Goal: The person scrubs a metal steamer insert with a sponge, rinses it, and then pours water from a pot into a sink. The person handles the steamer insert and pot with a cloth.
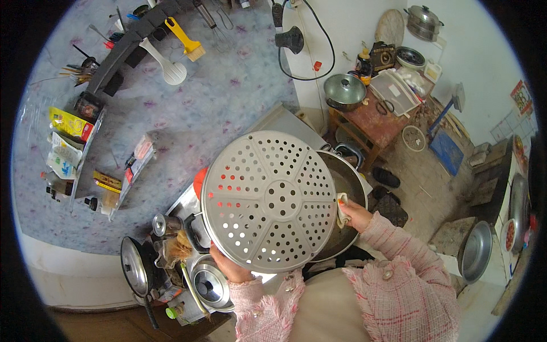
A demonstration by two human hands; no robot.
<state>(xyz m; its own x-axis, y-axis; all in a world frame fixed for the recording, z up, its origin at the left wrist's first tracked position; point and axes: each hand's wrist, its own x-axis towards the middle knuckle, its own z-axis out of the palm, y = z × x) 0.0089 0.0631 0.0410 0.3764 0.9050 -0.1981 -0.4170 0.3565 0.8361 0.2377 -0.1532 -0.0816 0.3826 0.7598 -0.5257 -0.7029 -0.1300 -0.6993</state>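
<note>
A round metal steamer tray (280, 192) with many holes is held up before me. My left hand (230, 263) grips its lower left rim, the fingers partly hidden beneath it. At the tray's right edge my right hand (357, 217) holds a folded pale cloth (343, 209) against the rim. Below and to the right of the tray shows a large round pot (350, 181) with a dark interior, partly covered from view. A black loop handle (194, 235) juts out at the tray's left. Something red (198, 181) lies behind the tray.
A lidded pot (209, 284) and a lidded black pan (136, 267) stand at the lower left. Wall racks hold packets and utensils, among them a yellow brush (186, 40). A wooden table (376, 128) at the upper right bears a glass-lidded pan (345, 89). Shoes (386, 177) lie on the floor.
</note>
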